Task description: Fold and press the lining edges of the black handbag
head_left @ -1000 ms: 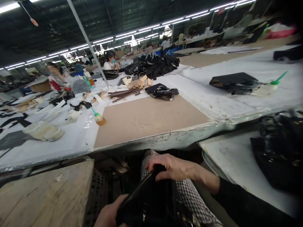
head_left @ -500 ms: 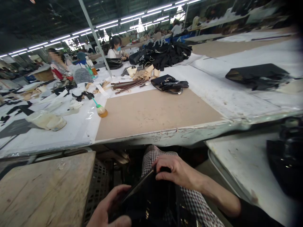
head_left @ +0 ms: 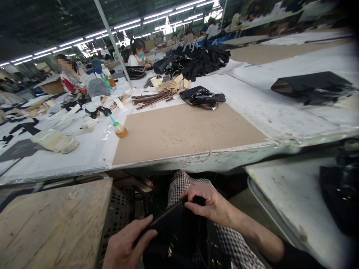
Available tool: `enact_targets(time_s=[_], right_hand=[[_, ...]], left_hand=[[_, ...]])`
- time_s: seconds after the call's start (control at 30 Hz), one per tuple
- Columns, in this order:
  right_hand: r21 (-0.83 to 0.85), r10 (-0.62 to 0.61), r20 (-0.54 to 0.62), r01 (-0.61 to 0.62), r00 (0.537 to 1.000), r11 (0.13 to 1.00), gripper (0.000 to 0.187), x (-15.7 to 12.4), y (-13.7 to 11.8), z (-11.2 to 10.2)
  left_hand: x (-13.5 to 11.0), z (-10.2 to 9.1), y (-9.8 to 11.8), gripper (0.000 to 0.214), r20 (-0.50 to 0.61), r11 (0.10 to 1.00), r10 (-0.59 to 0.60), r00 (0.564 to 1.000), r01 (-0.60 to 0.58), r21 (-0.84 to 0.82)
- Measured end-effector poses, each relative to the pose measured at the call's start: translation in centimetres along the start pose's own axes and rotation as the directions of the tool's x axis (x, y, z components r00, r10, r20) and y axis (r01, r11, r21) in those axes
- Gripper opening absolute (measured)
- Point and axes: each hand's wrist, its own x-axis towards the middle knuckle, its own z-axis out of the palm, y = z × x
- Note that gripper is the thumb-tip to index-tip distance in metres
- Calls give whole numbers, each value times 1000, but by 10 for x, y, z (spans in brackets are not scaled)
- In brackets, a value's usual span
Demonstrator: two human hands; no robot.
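Note:
A black handbag (head_left: 174,235) with gold-coloured fittings lies across my lap, tilted, its lower part cut off by the frame. My right hand (head_left: 200,200) pinches the upper edge of the bag between thumb and fingers. At the edge's left end, my left hand (head_left: 131,239) grips the same edge, thumb on the near side and fingers on the far side. Checked trousers (head_left: 179,185) show behind and beside the bag. Dark straps hang near its right side, hard to make out.
Ahead is a white-covered table with a brown board (head_left: 185,130). On it are another black bag (head_left: 200,98), a small glue bottle (head_left: 120,130) and brown strips (head_left: 151,99). A wooden board (head_left: 53,224) stands left; a pale surface (head_left: 283,190) with black bags (head_left: 340,194) stands right.
My left hand has moved up and closed its thumb and fingers on the bag's edge. My right hand keeps nearly the same grip. The view has shifted slightly.

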Motion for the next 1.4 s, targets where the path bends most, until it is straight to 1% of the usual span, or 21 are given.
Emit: enact_targets(time_s=[0.13, 0.27, 0.37, 0.47, 0.53, 0.6, 0.73, 0.8, 0.87, 0.93, 1.0, 1.03, 1.1, 1.13, 1.2, 1.23, 1.3, 1.33, 1.4], right_hand=[[-49, -2, -46, 0, 999, 999, 17, 0, 1, 5], [-88, 23, -73, -29, 997, 996, 17, -1, 0, 8], [-109, 42, -82, -50, 996, 993, 17, -2, 0, 10], [-127, 65, -91, -77, 994, 989, 16, -3, 2, 12], [-139, 89, -94, -101, 992, 985, 15, -4, 2, 13], [-148, 114, -95, -127, 989, 981, 15, -4, 0, 13], [-175, 160, -102, -176, 982, 969, 16, -4, -8, 12], [-194, 187, -117, -207, 975, 959, 17, -4, -13, 11], [-203, 209, -135, -234, 968, 951, 18, -4, -15, 11], [-204, 215, -144, -241, 966, 949, 18, -4, -17, 10], [-201, 209, -142, -234, 968, 951, 17, -4, -18, 11], [-200, 206, -142, -232, 968, 952, 17, -5, -18, 11], [-195, 204, -147, -230, 968, 953, 18, -6, -18, 12], [-193, 201, -152, -229, 968, 954, 18, -6, -18, 12], [-186, 199, -168, -230, 965, 955, 18, -8, -17, 12], [-182, 200, -175, -231, 964, 956, 18, -9, -16, 11], [-171, 200, -178, -230, 963, 958, 18, -11, -15, 10], [-165, 198, -175, -227, 964, 960, 18, -12, -15, 9], [-153, 193, -162, -218, 968, 964, 18, -14, -15, 7]], left_hand=[[3, 4, -3, 26, -46, 996, 71, 996, -68, 62], [8, 6, -4, 18, -15, 989, 120, 993, -118, 94], [13, 6, -1, 11, -2, 990, 100, 995, -99, 102], [16, 5, 4, 11, 14, 995, 64, 998, -64, 76], [17, 6, 8, 14, 32, 999, 12, 999, -13, 35], [18, 9, 12, 18, 46, 997, -73, 996, 73, -11], [21, 16, 20, 33, 108, 963, -237, 966, 248, -103], [24, 16, 23, 38, 154, 944, -294, 943, 312, -107], [28, 13, 24, 42, 187, 939, -324, 927, 340, -57], [32, 8, 24, 39, 228, 946, -320, 920, 324, 19], [37, 5, 25, 23, 251, 961, -278, 927, 267, 78], [39, 4, 25, 23, 250, 968, -247, 936, 229, 99], [44, 6, 29, 35, 239, 979, -181, 954, 151, 137], [46, 7, 31, 32, 239, 982, -150, 959, 116, 151], [50, 12, 35, 17, 255, 987, -100, 962, 65, 144], [52, 14, 37, 16, 259, 991, -81, 963, 51, 121], [55, 19, 39, 25, 250, 997, -62, 966, 49, 57], [56, 21, 39, 28, 244, 997, -71, 967, 67, 24], [56, 24, 37, 30, 251, 988, -132, 959, 149, -51]])
